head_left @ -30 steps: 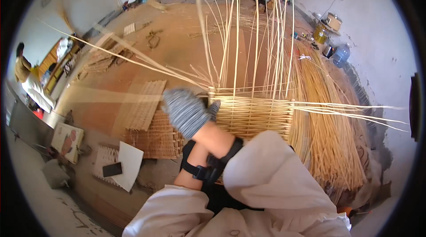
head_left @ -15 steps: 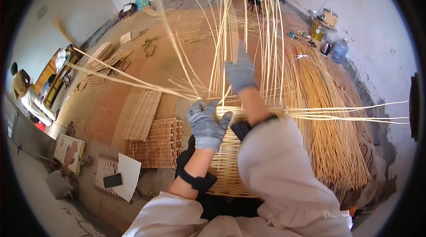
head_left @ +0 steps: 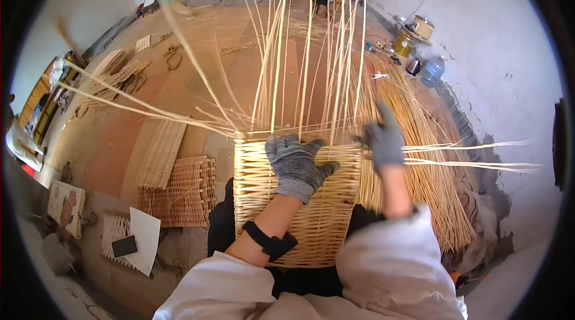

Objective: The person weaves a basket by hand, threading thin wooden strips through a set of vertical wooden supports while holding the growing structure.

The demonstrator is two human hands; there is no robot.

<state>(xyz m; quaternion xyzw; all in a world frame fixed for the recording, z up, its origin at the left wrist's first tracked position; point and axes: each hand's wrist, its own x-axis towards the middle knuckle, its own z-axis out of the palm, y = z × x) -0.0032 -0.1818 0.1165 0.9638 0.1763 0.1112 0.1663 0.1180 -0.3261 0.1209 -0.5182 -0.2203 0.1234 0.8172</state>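
A woven wicker panel (head_left: 299, 224) lies upright-edged across my lap, pale and tightly woven. Long bare willow rods (head_left: 305, 74) stick up from its top edge. Others reach out left and right from its upper corners. My left hand (head_left: 296, 167), in a grey knit glove, lies spread on the panel's upper middle, fingertips at the top edge and thumb out to the right. Just off the upper right corner is my right hand (head_left: 386, 140), gloved too and blurred; one finger stretches upward, and nothing shows in its grasp. Its remaining fingers are hard to make out.
A big bundle of loose rods (head_left: 422, 170) lies on the floor at right. Finished woven panels (head_left: 179, 191) lie at left, near a phone (head_left: 124, 246) on white paper. A water jug (head_left: 432, 71) stands by the right wall. A person (head_left: 23, 143) is at the far left.
My right hand has come down and right from among the upright rods to the panel's right corner. My left hand has shifted right along the top edge, uncovering the panel's left side.
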